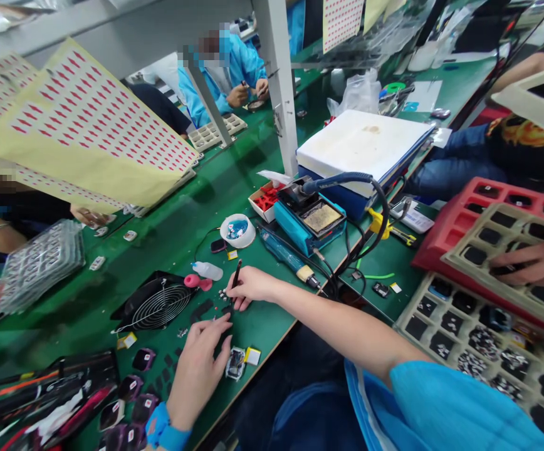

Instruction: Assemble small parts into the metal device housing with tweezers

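My right hand (249, 289) pinches a pair of black tweezers (237, 273), pen-like and upright, above small loose parts (223, 294) on the green bench. My left hand (201, 357) rests beside it, thumb apart from the fingers, with nothing visible in its grasp. Close to the left thumb lies an opened smartwatch body (235, 364) with its inside showing, and a yellow-edged battery (252, 356) sits against it. Flat black pieces (201, 310) lie just beyond my left fingers. Several purple-framed watches (144, 359) are left of that hand.
A fan with a wire guard (162, 307), a white bottle (207, 270), a round tub (237, 231), an electric screwdriver (286, 254) and a soldering-iron stand (309, 216) surround the work spot. Parts trays (460, 335) and a co-worker's hand (539, 263) are at right.
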`<control>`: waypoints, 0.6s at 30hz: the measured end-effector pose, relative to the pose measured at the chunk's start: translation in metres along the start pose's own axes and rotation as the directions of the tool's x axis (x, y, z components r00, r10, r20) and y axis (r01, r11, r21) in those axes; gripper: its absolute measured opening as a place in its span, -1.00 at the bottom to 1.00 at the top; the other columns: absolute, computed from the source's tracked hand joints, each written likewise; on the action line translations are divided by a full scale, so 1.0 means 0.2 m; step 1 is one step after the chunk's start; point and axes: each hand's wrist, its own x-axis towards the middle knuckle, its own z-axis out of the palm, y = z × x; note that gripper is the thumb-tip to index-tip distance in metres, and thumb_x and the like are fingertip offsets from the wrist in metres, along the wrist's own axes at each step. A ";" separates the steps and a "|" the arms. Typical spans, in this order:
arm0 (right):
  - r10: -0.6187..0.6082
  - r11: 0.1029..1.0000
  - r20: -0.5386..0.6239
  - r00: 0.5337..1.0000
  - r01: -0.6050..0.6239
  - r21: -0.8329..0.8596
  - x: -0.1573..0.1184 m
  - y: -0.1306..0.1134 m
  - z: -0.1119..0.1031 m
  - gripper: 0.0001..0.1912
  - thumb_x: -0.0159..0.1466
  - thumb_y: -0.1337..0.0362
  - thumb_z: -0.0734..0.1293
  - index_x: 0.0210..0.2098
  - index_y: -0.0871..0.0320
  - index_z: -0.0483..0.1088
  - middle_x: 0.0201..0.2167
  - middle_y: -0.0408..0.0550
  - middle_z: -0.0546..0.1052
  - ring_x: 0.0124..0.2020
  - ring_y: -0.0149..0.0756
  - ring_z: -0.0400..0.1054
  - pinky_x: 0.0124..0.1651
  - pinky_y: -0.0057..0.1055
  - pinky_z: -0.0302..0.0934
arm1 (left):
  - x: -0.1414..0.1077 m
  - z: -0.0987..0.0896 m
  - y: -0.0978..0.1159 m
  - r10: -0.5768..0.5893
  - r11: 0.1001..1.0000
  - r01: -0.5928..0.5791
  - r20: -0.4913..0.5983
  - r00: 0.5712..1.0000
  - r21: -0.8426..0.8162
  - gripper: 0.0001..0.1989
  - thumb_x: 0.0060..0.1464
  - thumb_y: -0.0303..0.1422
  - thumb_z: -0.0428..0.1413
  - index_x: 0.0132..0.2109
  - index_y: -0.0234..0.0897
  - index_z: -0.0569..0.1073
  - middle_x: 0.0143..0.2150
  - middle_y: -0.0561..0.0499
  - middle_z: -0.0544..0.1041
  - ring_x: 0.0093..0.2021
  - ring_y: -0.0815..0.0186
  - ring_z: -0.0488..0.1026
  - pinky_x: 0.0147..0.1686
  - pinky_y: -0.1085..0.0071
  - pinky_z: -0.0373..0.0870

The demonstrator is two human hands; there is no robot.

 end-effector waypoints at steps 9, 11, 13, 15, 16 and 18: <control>-0.082 0.996 -0.075 0.994 0.083 0.013 -0.04 0.02 0.02 -0.83 0.32 0.51 0.34 -0.39 0.21 0.40 -0.67 -0.26 0.44 -0.64 -0.47 0.43 -0.58 -0.62 0.38 | 0.02 0.02 0.01 0.071 0.989 -0.076 0.044 0.997 0.128 -0.76 0.31 -0.39 0.04 0.06 -0.26 0.50 -0.07 -0.12 0.65 -0.15 0.11 0.48 -0.17 0.24 0.53; -0.127 0.991 -0.117 0.985 0.131 0.019 -0.05 0.04 0.03 -0.87 0.32 0.48 0.37 -0.37 0.20 0.42 -0.65 -0.27 0.45 -0.62 -0.48 0.43 -0.55 -0.64 0.37 | 0.01 0.03 0.02 0.067 0.985 -0.075 0.056 0.996 0.156 -0.73 0.30 -0.40 0.04 0.09 -0.26 0.49 -0.05 -0.12 0.65 -0.14 0.11 0.48 -0.17 0.24 0.53; -0.168 0.984 -0.153 0.974 0.175 0.033 -0.06 0.06 0.04 -0.90 0.32 0.43 0.38 -0.35 0.20 0.44 -0.63 -0.27 0.45 -0.60 -0.48 0.45 -0.53 -0.64 0.36 | 0.01 0.03 0.02 0.062 0.979 -0.073 0.064 0.996 0.188 -0.73 0.30 -0.40 0.04 0.09 -0.27 0.48 -0.04 -0.12 0.65 -0.14 0.10 0.48 -0.17 0.24 0.53; -0.196 0.977 -0.175 0.965 0.208 0.055 -0.07 0.07 0.04 -0.91 0.34 0.40 0.38 -0.33 0.19 0.43 -0.62 -0.27 0.45 -0.57 -0.47 0.47 -0.49 -0.63 0.38 | 0.01 0.03 0.02 0.073 0.971 -0.085 0.061 0.995 0.223 -0.74 0.30 -0.40 0.03 0.08 -0.28 0.48 -0.04 -0.13 0.65 -0.14 0.10 0.48 -0.17 0.24 0.52; -0.206 0.973 -0.184 0.961 0.221 0.065 -0.07 0.07 0.04 -0.91 0.34 0.39 0.38 -0.32 0.19 0.43 -0.61 -0.28 0.45 -0.56 -0.48 0.47 -0.47 -0.63 0.39 | 0.01 0.03 0.02 0.083 0.966 -0.094 0.056 0.995 0.239 -0.74 0.30 -0.40 0.02 0.07 -0.28 0.48 -0.04 -0.12 0.65 -0.14 0.09 0.48 -0.17 0.24 0.51; -0.213 0.970 -0.216 0.953 0.233 0.072 -0.09 0.07 0.05 -0.90 0.35 0.39 0.38 -0.33 0.18 0.43 -0.61 -0.29 0.45 -0.56 -0.49 0.47 -0.45 -0.63 0.38 | 0.01 0.02 0.01 0.116 0.962 -0.123 0.041 0.992 0.242 -0.74 0.31 -0.37 0.00 0.06 -0.28 0.49 -0.05 -0.12 0.65 -0.16 0.08 0.48 -0.18 0.22 0.50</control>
